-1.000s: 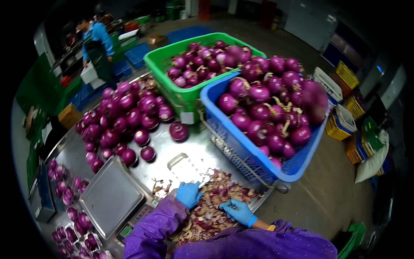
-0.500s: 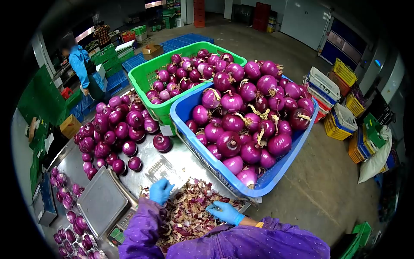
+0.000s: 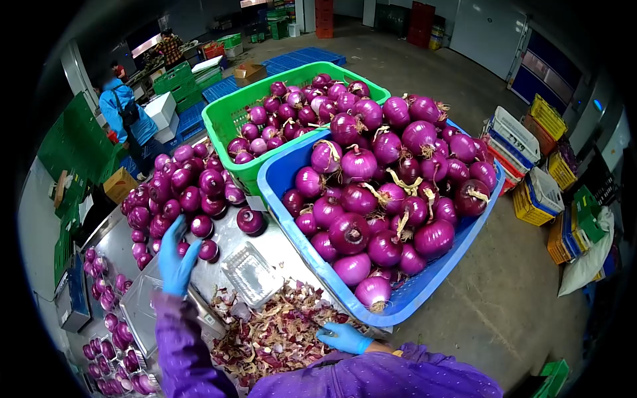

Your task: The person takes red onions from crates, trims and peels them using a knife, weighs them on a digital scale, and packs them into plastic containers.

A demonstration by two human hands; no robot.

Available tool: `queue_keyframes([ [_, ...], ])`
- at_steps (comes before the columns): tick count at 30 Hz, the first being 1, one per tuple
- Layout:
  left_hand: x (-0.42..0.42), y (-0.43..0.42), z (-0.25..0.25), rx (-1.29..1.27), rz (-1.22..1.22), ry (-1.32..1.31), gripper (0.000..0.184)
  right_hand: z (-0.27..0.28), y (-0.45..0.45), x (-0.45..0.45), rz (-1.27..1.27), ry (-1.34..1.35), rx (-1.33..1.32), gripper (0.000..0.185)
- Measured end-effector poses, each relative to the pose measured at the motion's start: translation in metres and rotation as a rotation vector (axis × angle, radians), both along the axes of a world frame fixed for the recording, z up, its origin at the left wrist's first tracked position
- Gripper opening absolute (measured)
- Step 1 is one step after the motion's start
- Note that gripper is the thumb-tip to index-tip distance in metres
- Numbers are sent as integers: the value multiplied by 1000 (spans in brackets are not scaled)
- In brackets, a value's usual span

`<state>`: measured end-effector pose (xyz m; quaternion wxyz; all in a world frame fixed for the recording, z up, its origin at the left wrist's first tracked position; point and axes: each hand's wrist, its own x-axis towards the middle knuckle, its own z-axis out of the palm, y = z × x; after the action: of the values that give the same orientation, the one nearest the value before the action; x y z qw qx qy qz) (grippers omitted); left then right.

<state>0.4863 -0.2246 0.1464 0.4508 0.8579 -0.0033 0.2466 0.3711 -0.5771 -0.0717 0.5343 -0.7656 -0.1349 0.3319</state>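
My left hand (image 3: 178, 260), in a blue glove, reaches out with thumb and fingers apart. It is at the front edge of a pile of red onions (image 3: 212, 181) on the metal table (image 3: 229, 232); its fingertips overlap the nearest onions, and contact is unclear. My right hand (image 3: 346, 338), also gloved, rests low over a heap of onion skins (image 3: 279, 331). Its fingers are curled together, and what they hold, if anything, I cannot make out. Between the hands lies a clear plastic tray (image 3: 252, 273). My left arm partly covers the weighing scale (image 3: 141, 308).
A blue crate (image 3: 424, 292) heaped with red onions stands right of the table's middle, with a green crate (image 3: 222, 142) of onions behind it. Packed onions (image 3: 109, 358) sit at lower left. A person in blue (image 3: 116, 109) stands beyond; stacked crates (image 3: 511, 149) line the right.
My left hand has moved from the skins up and left to the onion pile, its fingers spreading. The plastic tray now shows in full. My right hand has hardly moved.
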Motion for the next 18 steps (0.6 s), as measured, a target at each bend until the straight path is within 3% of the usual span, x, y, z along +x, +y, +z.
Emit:
queue_keyframes([
  [2, 57, -77, 47, 248, -250, -7, 66, 4, 0, 0, -1, -155, 85, 30],
  [3, 84, -113, 61, 467, -390, -98, 65, 16, -2, 7, 119, -76, -39, 31],
  [4, 107, -157, 82, 601, -608, -179, 66, 28, -3, 8, 91, -84, 21, 30],
  [6, 168, -211, 59, 1016, -651, -302, 65, 26, -1, 6, -48, -26, 221, 29],
  [7, 194, -234, 51, 1191, -682, -304, 65, 39, -4, 11, 6, -17, 66, 27],
  [9, 212, -275, 63, 1323, -668, 30, 65, -24, -4, 1, -77, 19, 143, 27],
  [11, 225, -293, 67, 1300, -657, 278, 69, -96, -5, -14, -116, -12, 157, 30],
  [14, 230, -303, 72, 1361, -624, 427, 85, -100, -12, -22, -88, -82, 167, 35],
  [18, 244, -306, 71, 1294, -708, 510, 88, -46, -18, -15, -47, -59, 89, 36],
])
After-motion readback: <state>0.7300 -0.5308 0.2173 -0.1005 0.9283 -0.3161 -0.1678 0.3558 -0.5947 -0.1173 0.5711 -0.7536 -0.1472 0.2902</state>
